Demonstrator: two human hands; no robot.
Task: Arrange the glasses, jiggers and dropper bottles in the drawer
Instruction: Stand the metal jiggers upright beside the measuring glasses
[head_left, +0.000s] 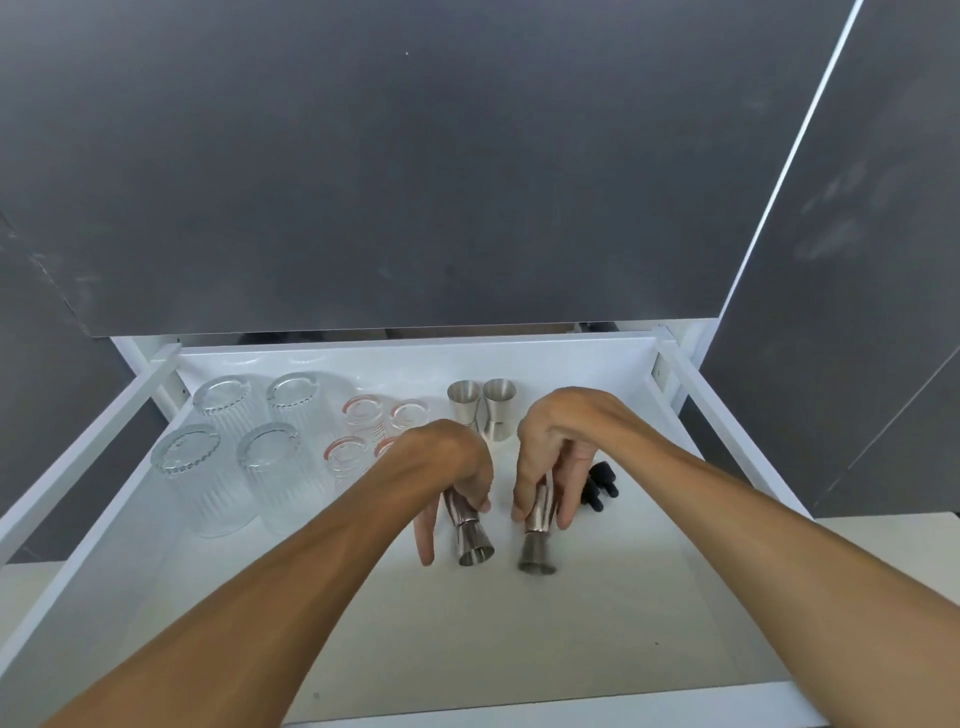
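Where both arms reach in from the near edge: white drawer (691, 613), pulled open, floor bare along the front.

Far left corner: four tall ribbed glasses (228, 457), inverted, two by two, close together.

Just right of these, toward the back wall: four small glasses (363, 421) with red markings, inverted, two by two; front right one mostly hidden behind the left wrist.

Back wall, centre: two steel jiggers (483, 408), upright, touching or nearly touching side by side.

Centre of floor, left: left hand (457, 467), fingers pinching the upper cup of a jigger (470, 530); one finger extended downward beside it, apart from the metal. Jigger tilted, lower rim toward the near edge; contact with the floor not determinable.

Centre of floor, right: right hand (550, 457), thumb and fingers closed around the upper cup of a second jigger (537, 540). Lower cup flared downward, near upright; whether resting on the floor or just above it not determinable.

The two held jiggers: near each other, not touching.

Just right of the right hand, toward the right edge: dark dropper bottles (597, 486), black bulbs visible, partly hidden behind the fingers; count and posture not determinable.
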